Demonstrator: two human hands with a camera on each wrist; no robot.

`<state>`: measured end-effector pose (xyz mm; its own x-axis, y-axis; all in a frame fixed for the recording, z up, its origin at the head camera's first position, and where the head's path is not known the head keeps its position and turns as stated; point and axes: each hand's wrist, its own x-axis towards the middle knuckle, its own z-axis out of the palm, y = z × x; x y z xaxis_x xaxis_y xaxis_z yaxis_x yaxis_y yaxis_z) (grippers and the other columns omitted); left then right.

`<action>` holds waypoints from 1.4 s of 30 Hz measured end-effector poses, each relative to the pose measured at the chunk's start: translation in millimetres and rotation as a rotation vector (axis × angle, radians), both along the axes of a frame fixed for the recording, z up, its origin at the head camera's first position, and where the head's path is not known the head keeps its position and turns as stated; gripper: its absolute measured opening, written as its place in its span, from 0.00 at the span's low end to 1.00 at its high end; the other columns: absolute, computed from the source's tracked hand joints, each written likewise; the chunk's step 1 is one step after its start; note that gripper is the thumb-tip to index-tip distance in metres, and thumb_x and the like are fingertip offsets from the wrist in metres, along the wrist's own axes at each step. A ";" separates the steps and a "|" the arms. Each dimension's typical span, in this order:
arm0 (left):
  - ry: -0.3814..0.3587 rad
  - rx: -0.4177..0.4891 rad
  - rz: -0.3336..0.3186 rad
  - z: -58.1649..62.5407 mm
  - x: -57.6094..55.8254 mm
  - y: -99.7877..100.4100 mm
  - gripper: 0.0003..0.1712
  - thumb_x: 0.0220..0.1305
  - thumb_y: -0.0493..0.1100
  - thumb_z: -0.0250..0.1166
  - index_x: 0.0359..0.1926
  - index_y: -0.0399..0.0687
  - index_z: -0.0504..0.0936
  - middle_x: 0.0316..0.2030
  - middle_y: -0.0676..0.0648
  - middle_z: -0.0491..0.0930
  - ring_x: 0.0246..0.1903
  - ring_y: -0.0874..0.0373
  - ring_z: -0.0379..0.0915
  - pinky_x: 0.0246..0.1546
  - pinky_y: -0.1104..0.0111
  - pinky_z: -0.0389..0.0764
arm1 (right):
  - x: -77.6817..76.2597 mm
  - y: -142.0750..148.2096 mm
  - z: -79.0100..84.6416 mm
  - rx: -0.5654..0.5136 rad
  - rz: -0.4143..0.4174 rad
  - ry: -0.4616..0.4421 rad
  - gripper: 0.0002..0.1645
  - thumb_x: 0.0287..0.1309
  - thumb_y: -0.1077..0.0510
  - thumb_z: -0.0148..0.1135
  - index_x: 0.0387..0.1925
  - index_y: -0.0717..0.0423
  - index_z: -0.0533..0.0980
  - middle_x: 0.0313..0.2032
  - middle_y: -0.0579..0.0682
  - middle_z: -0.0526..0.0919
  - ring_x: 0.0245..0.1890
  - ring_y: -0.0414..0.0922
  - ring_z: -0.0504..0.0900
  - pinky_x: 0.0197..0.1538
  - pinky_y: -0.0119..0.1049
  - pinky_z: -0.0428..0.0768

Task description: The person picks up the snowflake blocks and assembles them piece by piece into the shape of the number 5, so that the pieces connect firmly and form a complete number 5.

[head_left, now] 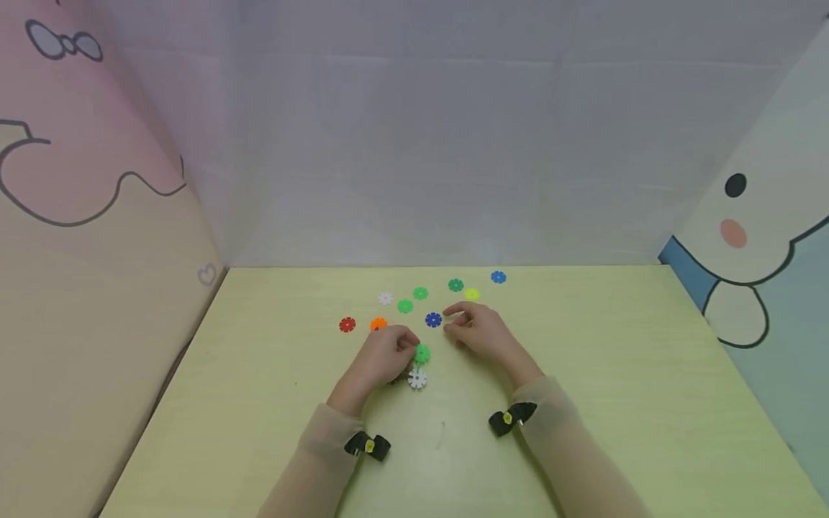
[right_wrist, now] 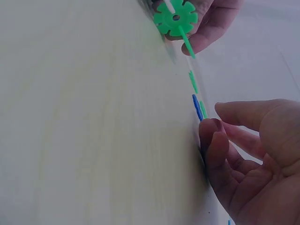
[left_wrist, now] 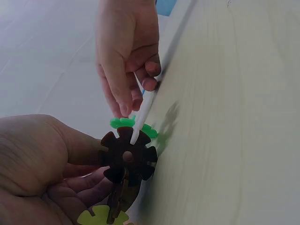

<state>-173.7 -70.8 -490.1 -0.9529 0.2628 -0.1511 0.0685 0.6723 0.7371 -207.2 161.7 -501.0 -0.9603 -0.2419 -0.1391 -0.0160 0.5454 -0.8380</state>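
Sleeves lay nearest. The left hand pinched joined discs over the table; the right hand curved loosely, holding nothing. The discs looked light, stiff, best held by rims.

I see the person's left forearm and right forearm slanting inward toward each other, pale sleeves ending at the wrists. The left hand sits slightly nearer the body, its fingers curled in a grip. The right hand, a little farther forward and apart from it, has its fingers loosely bent, tips parted.
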 end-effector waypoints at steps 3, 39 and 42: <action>-0.010 0.010 0.006 -0.1 -0.9 0.2 0.07 0.75 0.35 0.67 0.49 0.43 0.89 0.36 0.51 0.87 0.33 0.57 0.81 0.41 0.60 0.86 | -9.7 -4.0 -1.0 0.053 0.044 0.020 0.25 0.73 0.53 0.71 0.68 0.53 0.81 0.36 0.49 0.87 0.27 0.43 0.83 0.36 0.37 0.80; -0.019 0.051 0.008 -0.2 -5.4 5.6 0.04 0.73 0.38 0.70 0.45 0.45 0.91 0.36 0.52 0.87 0.34 0.56 0.81 0.39 0.64 0.84 | 18.2 13.6 6.9 0.001 -0.003 -0.022 0.11 0.74 0.56 0.71 0.52 0.58 0.88 0.35 0.48 0.90 0.33 0.44 0.88 0.46 0.39 0.81; -0.017 0.055 0.004 -1.0 -5.0 5.2 0.04 0.73 0.38 0.70 0.45 0.45 0.91 0.36 0.51 0.87 0.34 0.56 0.81 0.38 0.64 0.84 | 26.1 15.1 5.3 -0.023 -0.040 -0.024 0.11 0.73 0.58 0.72 0.52 0.59 0.87 0.31 0.47 0.90 0.31 0.44 0.90 0.48 0.39 0.79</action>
<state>-178.7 -65.5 -491.1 -0.9514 0.2676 -0.1525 0.0534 0.6309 0.7740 -181.2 176.8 -495.6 -0.9656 -0.2072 -0.1569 0.0253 0.5261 -0.8501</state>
